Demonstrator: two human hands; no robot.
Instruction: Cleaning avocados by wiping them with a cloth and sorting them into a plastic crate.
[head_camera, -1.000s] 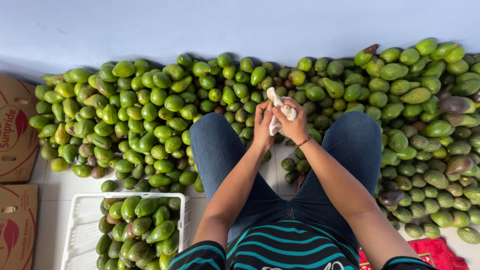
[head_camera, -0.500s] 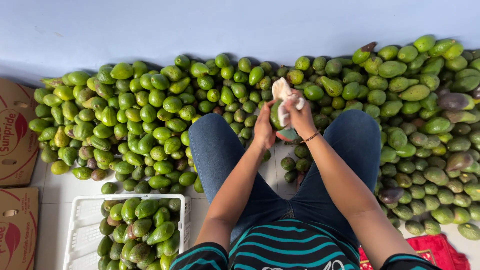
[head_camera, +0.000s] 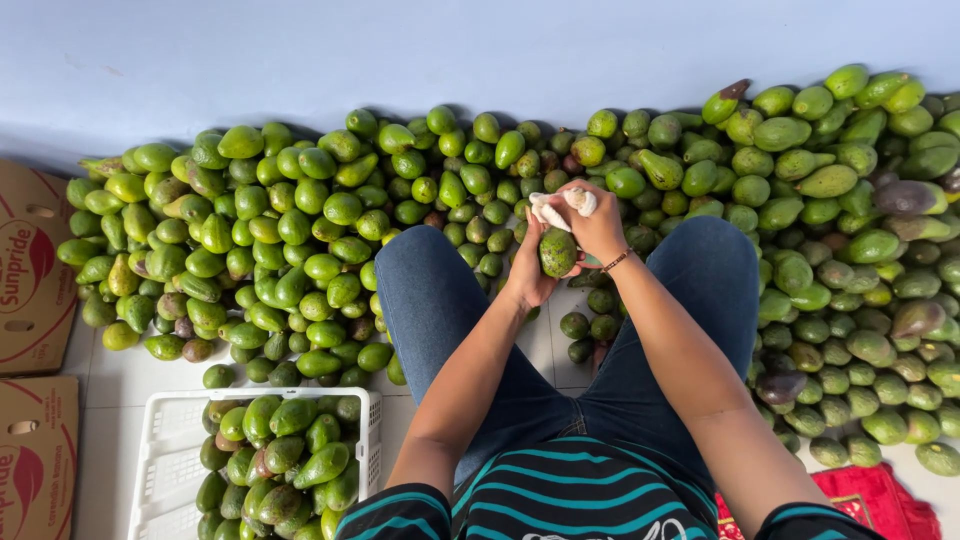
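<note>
My left hand (head_camera: 527, 268) cups a green avocado (head_camera: 557, 252) from below, just above my knees. My right hand (head_camera: 592, 224) is closed around a white cloth (head_camera: 553, 210) and presses it against the top of that avocado. Both arms reach forward over my blue jeans. A big heap of green avocados (head_camera: 300, 230) spreads across the floor in front of me and on both sides.
A white plastic crate (head_camera: 168, 432) partly filled with avocados stands at my lower left. Two brown cardboard boxes (head_camera: 30, 290) lie at the far left. A pale blue wall (head_camera: 400, 60) runs behind the heap. A red cloth (head_camera: 865, 495) lies at lower right.
Both hands stayed together over my knees, turning the avocado while the cloth shifted from its right side to its top.
</note>
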